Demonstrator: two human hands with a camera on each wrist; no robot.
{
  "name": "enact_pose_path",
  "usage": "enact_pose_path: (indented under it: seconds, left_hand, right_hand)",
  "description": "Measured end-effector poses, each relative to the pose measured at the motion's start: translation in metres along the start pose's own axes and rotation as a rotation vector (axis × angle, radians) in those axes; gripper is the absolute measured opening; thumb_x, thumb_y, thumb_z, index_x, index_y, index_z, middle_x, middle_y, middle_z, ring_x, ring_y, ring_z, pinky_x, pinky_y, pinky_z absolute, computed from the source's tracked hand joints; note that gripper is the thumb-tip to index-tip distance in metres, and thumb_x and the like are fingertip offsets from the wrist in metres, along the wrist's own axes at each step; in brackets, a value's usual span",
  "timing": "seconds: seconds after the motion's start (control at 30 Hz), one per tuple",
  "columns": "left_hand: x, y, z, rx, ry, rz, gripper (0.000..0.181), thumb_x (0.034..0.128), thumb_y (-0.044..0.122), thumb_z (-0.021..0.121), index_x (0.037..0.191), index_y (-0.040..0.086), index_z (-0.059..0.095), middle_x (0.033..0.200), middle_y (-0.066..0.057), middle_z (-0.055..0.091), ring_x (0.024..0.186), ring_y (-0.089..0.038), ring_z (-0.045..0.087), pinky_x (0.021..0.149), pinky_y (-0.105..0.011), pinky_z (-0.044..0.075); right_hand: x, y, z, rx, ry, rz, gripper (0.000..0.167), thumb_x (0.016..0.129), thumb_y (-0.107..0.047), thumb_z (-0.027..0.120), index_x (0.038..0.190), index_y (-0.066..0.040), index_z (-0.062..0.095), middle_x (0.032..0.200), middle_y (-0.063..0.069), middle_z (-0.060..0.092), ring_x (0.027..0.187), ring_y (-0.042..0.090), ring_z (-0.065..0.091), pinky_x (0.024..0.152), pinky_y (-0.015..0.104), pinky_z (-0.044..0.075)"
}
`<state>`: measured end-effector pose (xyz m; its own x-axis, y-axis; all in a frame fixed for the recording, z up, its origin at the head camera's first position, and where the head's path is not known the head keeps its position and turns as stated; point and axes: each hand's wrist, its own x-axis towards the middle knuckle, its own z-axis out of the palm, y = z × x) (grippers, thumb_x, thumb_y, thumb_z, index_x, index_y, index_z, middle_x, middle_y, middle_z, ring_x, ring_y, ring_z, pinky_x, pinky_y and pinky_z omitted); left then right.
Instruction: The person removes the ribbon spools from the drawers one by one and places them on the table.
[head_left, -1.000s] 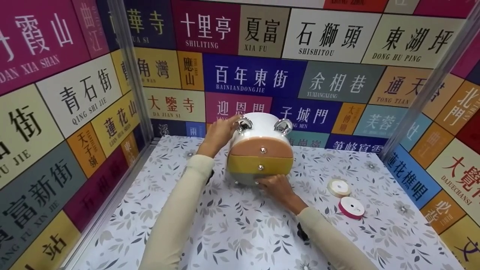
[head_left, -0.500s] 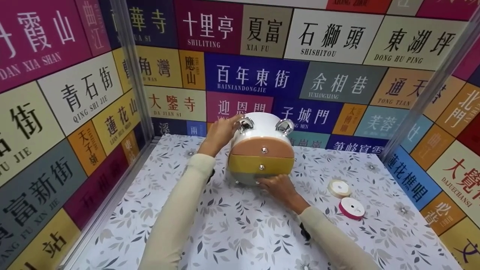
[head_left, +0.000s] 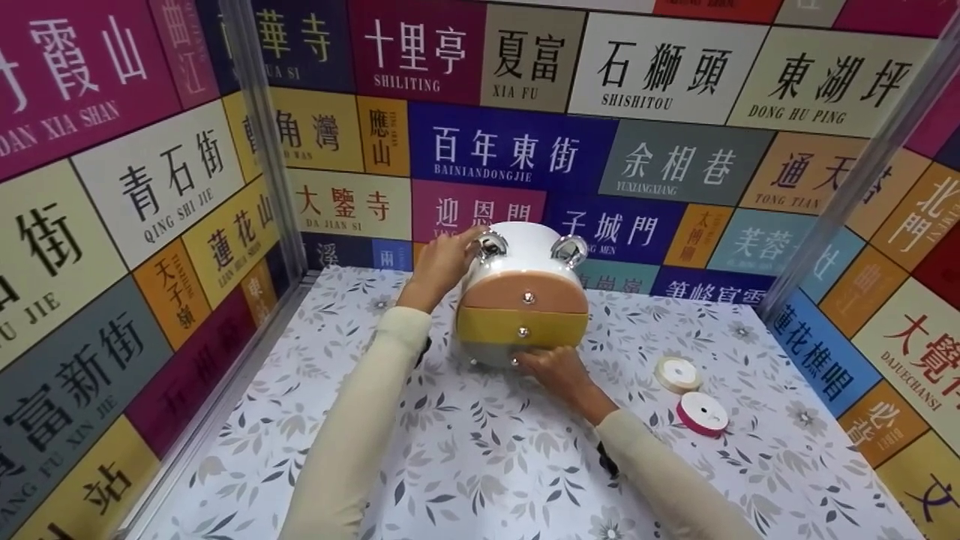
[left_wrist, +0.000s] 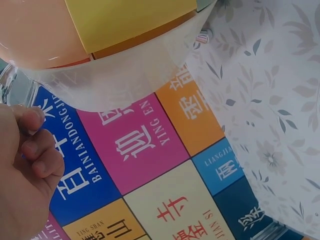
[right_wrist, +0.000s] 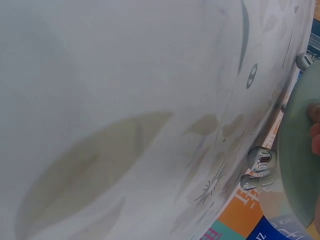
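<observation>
Leftmost, colourful wall panels [head_left: 109, 172] bearing street and place names run along the side and continue behind the whole scene. Next comes a cream left sleeve [head_left: 341, 450] reaching up over the counter [head_left: 442, 480], whose white surface is printed with grey leaves and flowers. The left hand [head_left: 435, 266] has its grip curled on the left ear [head_left: 491, 256], a shiny metallic ring on the round white box [head_left: 525, 238]. This box stands upright near the far edge of the counter, between both hands. Its face is stacked in three bands: a peach front [head_left: 495, 292], a mustard front [head_left: 487, 326] and a grey-green front [head_left: 487, 352]; a silver knob [head_left: 529, 298] sits on the peach one and another on the mustard one. At the lowest band, the right hand [head_left: 559, 375] has its grip pinched on the bottom knob [head_left: 515, 361], mostly covered by the fingertips. Above it is the matching right ear [head_left: 568, 256], untouched. Farther right, beyond the right sleeve [head_left: 667, 472], a cream ribbon spool [head_left: 673, 381] and a magenta ribbon spool [head_left: 714, 418] lie flat, just beside each other, the magenta one nearer the person.
</observation>
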<state>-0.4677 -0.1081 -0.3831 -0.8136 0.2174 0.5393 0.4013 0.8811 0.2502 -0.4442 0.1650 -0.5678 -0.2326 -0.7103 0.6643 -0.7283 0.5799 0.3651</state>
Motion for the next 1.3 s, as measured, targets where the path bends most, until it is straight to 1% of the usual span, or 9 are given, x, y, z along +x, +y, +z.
enact_pose_path:
  seconds: [0.1,0.33,0.5,0.67,0.83,0.93,1.1,1.2,1.3]
  left_hand:
    - [-0.001,0.001,0.000,0.007,0.001,-0.001,0.038,0.1078,0.029,0.058,0.146,0.032,0.060,0.096,-0.023,0.074,0.081,-0.041,0.072,0.067,-0.052,0.057]
    - [-0.002,0.002,-0.001,0.002,0.009,-0.009,0.037,0.1077,0.029,0.059,0.145,0.031,0.061,0.095,-0.020,0.075,0.079,-0.038,0.071,0.066,-0.050,0.057]
    - [-0.002,0.002,-0.004,0.006,0.030,-0.011,0.035,0.1073,0.029,0.060,0.142,0.030,0.063,0.096,-0.019,0.075,0.078,-0.037,0.071,0.066,-0.049,0.057]
    - [-0.003,0.005,-0.004,-0.002,0.021,-0.019,0.035,0.1077,0.029,0.059,0.142,0.030,0.064,0.093,-0.017,0.075,0.075,-0.034,0.069,0.066,-0.047,0.056]
    - [-0.003,0.007,-0.003,-0.015,0.010,-0.015,0.035,0.1076,0.030,0.059,0.142,0.030,0.064,0.089,-0.016,0.073,0.073,-0.032,0.067,0.065,-0.044,0.056]
    - [-0.002,0.009,-0.002,-0.017,0.020,-0.013,0.034,0.1071,0.030,0.060,0.141,0.030,0.065,0.093,-0.015,0.075,0.074,-0.032,0.068,0.067,-0.044,0.056]
    - [0.001,0.009,0.001,-0.014,0.065,0.005,0.026,0.1061,0.037,0.061,0.125,0.024,0.073,0.101,-0.013,0.077,0.084,-0.037,0.073,0.070,-0.050,0.057]
    - [0.003,0.011,0.001,0.004,0.102,0.014,0.025,0.1050,0.039,0.062,0.113,0.019,0.075,0.099,-0.012,0.078,0.084,-0.036,0.074,0.069,-0.050,0.057]
    - [0.005,0.017,0.000,0.045,0.118,0.020,0.026,0.1043,0.038,0.064,0.107,0.016,0.078,0.095,-0.010,0.078,0.079,-0.034,0.073,0.066,-0.048,0.057]
  right_hand:
    - [-0.001,-0.002,-0.001,0.021,0.023,0.000,0.013,0.086,-0.021,0.083,0.086,-0.022,0.070,0.053,-0.005,0.052,0.040,0.009,0.041,0.039,0.025,0.032]
    - [0.000,-0.007,-0.005,0.021,0.044,-0.009,0.012,0.091,-0.014,0.075,0.087,-0.022,0.068,0.052,-0.005,0.049,0.039,0.008,0.038,0.041,0.021,0.025]
    - [0.002,-0.009,-0.006,0.000,0.047,0.001,0.014,0.089,-0.010,0.076,0.088,-0.022,0.070,0.051,-0.005,0.049,0.040,0.008,0.035,0.043,0.021,0.022]
    - [-0.001,-0.012,-0.007,-0.008,0.050,-0.001,0.016,0.087,-0.008,0.076,0.084,-0.021,0.068,0.050,-0.006,0.046,0.042,0.005,0.030,0.045,0.019,0.017]
    - [-0.001,-0.017,-0.010,-0.007,0.037,0.032,0.021,0.086,-0.009,0.078,0.079,-0.022,0.064,0.049,-0.006,0.044,0.040,0.007,0.034,0.043,0.020,0.020]
    - [-0.001,-0.018,-0.012,-0.010,0.016,0.057,0.025,0.086,-0.007,0.078,0.075,-0.022,0.061,0.049,-0.006,0.045,0.040,0.008,0.037,0.042,0.021,0.023]
    - [0.000,-0.017,-0.012,-0.011,0.050,0.052,0.025,0.084,-0.009,0.081,0.074,-0.021,0.062,0.049,-0.007,0.046,0.041,0.007,0.037,0.039,0.024,0.028]
    - [0.000,-0.018,-0.011,-0.005,0.070,0.041,0.023,0.083,-0.012,0.083,0.075,-0.022,0.063,0.050,-0.007,0.046,0.043,0.006,0.034,0.039,0.025,0.028]
    - [-0.001,-0.019,-0.014,-0.007,0.055,0.046,0.024,0.084,-0.009,0.082,0.075,-0.021,0.063,0.050,-0.007,0.047,0.043,0.006,0.035,0.041,0.022,0.025]
